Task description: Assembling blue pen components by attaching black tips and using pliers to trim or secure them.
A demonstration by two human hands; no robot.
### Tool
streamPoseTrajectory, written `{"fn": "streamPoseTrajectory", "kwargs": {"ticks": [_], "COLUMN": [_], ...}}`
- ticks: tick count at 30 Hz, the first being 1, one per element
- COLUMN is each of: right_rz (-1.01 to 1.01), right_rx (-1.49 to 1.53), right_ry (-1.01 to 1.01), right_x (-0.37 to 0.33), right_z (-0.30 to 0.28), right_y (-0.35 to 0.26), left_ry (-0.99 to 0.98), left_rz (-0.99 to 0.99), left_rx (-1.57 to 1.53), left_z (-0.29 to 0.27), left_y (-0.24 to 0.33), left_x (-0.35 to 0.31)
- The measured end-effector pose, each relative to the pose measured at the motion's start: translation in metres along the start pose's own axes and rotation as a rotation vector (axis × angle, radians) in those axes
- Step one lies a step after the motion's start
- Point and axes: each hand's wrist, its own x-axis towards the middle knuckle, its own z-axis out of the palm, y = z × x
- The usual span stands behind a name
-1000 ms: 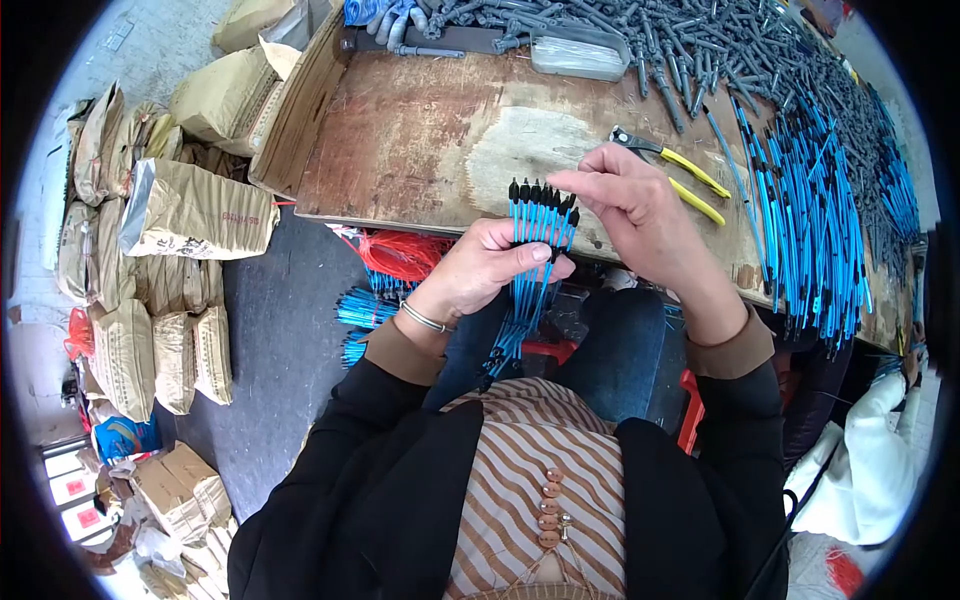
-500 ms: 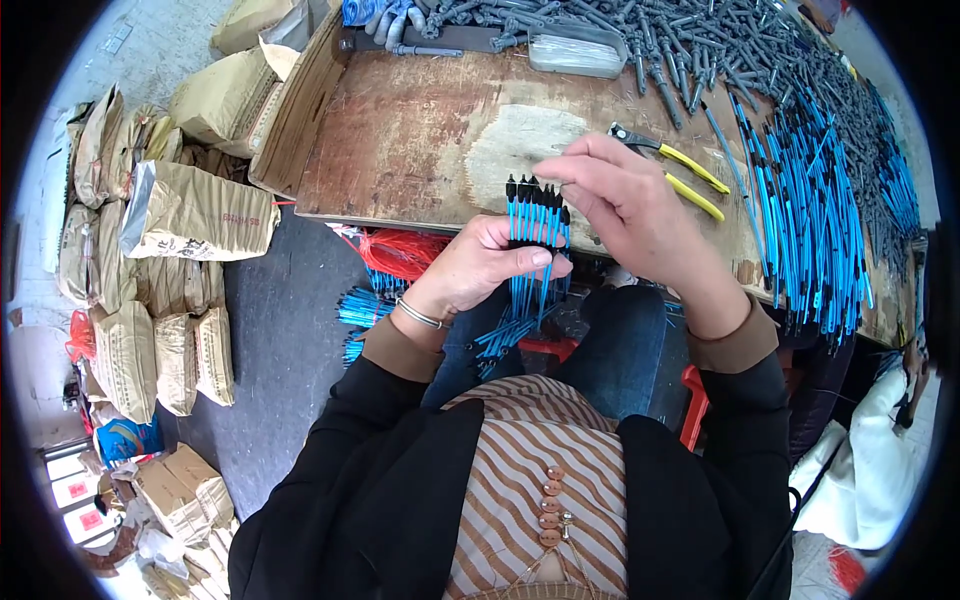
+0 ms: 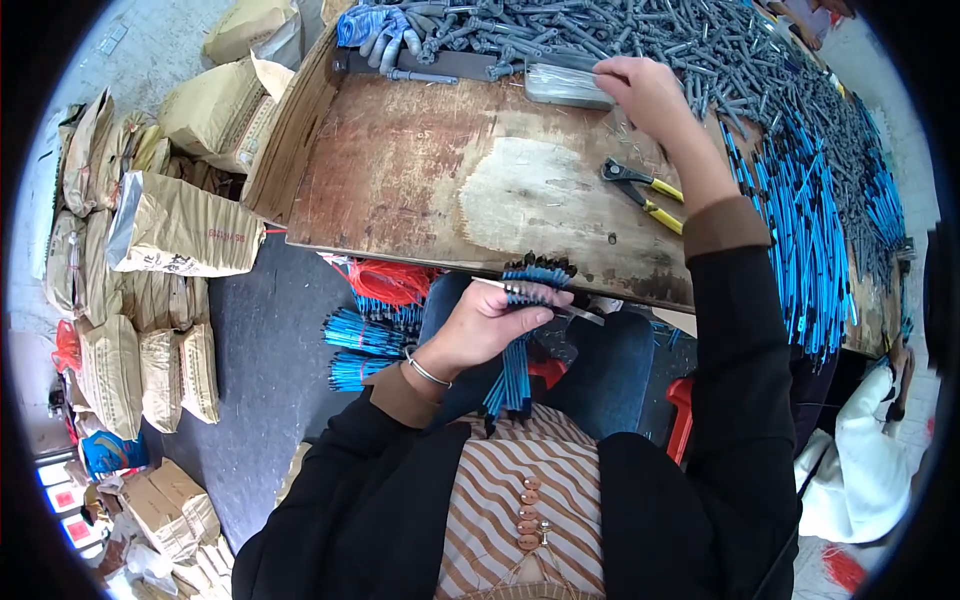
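Observation:
My left hand [image 3: 478, 328] is closed around a bundle of thin blue rods with black tips [image 3: 514, 375], held in front of the table's near edge, above my lap. The rods fan downward below the fist, and their black heads stick out above it. A thin pale strip lies across the bundle near my fingers. My right hand [image 3: 650, 98] reaches over the table to the right end of a clear tray of fine pale pins [image 3: 568, 84]. Its thumb and forefinger are apart at the tray's rim, and nothing shows between them.
Yellow-handled pliers [image 3: 643, 193] lie on the wooden table [image 3: 400, 170]. Grey plastic bolt-like parts [image 3: 640, 30] are heaped at the back, beside a blue-and-grey glove [image 3: 378, 32]. More blue rods [image 3: 800, 230] lie right. Tied bundles [image 3: 362, 345] and red netting [image 3: 385, 285] sit below; paper sacks [image 3: 190, 220] stand left.
My right hand has left the rod bundle and moved up and away to the pin tray. My left hand has lowered the bundle slightly and tilted it.

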Motion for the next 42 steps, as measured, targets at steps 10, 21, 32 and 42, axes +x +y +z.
{"fn": "streamPoseTrajectory", "kwargs": {"ticks": [10, 21, 32, 42], "right_rz": [-0.270, -0.057, -0.213, -0.183], "right_rx": [-0.699, 0.420, 0.374, 0.264], "right_ry": [-0.098, 0.152, 0.000, 0.083], "right_x": [0.050, -0.071, -0.203, -0.209], "right_z": [0.046, -0.009, -0.033, -0.034], "right_y": [0.016, -0.036, -0.082, -0.092], "left_ry": [-0.109, -0.030, 0.031, 0.057], "left_rz": [0.185, 0.135, 0.190, 0.127], "left_rx": [0.051, 0.092, -0.010, 0.048], "left_z": [-0.007, 0.001, 0.010, 0.009], "left_y": [-0.005, 0.000, -0.004, -0.002], "left_x": [0.000, -0.005, -0.004, -0.005]}}
